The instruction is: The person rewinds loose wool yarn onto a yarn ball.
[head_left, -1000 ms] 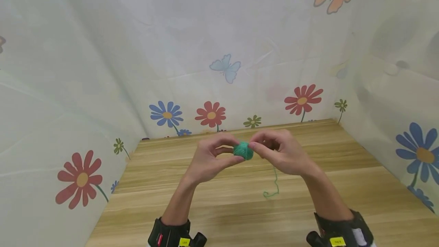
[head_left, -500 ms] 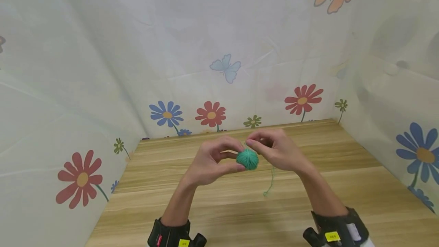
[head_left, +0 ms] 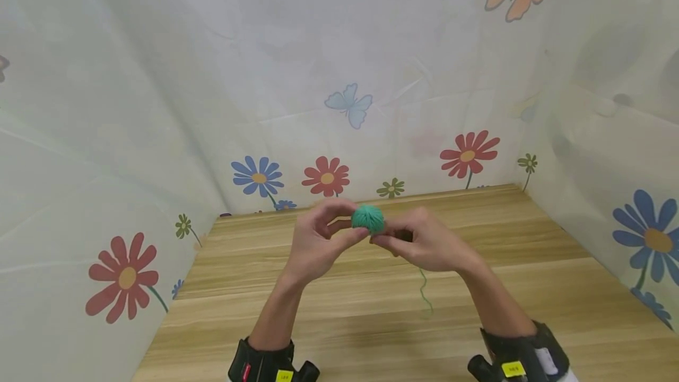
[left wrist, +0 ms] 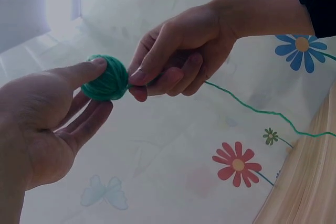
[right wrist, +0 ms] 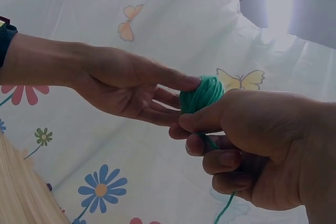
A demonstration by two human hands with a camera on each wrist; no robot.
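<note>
A small green ball of yarn [head_left: 368, 219] is held up over the table between thumb and fingers of my left hand [head_left: 320, 243]. Close against its right side, my right hand [head_left: 432, 240] pinches the yarn strand between thumb and forefinger. In the left wrist view a short taut bit joins the ball [left wrist: 107, 80] to the right fingertips. The loose yarn tail [head_left: 424, 293] comes out below the right hand and hangs toward the table. The right wrist view shows the yarn strand [right wrist: 224, 209] passing through the curled right fingers.
A wood-grain table [head_left: 254, 305] lies under both hands. Pale curtains [head_left: 286, 75] printed with flowers and butterflies stand at the back and on both sides. Black bands with small cameras are strapped on both wrists [head_left: 525, 349].
My right hand has passed from above the ball to its lower right side, carrying the strand. The left hand has lifted and turned the ball, shifting it slightly left. The yarn tail has swung right.
</note>
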